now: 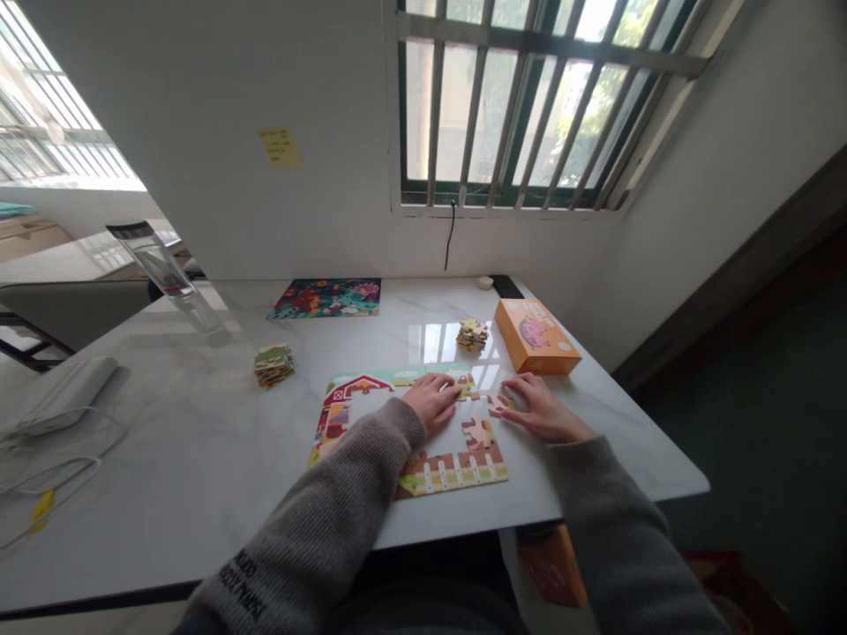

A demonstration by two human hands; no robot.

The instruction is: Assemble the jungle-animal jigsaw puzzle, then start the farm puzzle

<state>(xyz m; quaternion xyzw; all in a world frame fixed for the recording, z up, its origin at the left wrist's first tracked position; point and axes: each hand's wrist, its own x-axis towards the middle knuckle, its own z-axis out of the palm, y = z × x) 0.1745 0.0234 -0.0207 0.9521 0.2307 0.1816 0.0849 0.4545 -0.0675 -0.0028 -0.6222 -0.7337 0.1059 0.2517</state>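
Observation:
The border of a farm jigsaw puzzle [452, 476] lies on the white table, with a red barn at its left and a white fence along its bottom. Bare tabletop shows inside the border, and its right side has a gap. My left hand [433, 403] rests with fingers stretched over the top right part, touching the pieces there. Between the thumb and fingers of my right hand [543, 412] is a pinkish puzzle piece [499, 404], held low at the gap. My left forearm hides part of the lower left border.
Stacks of puzzle pieces stand at the left [273, 365] and behind the puzzle [472, 335]. An orange box [535, 337] sits at back right. A dark colourful picture sheet [326, 298] lies by the wall. Farther left are a clear bottle [162, 265] and a white device [70, 397] with cables.

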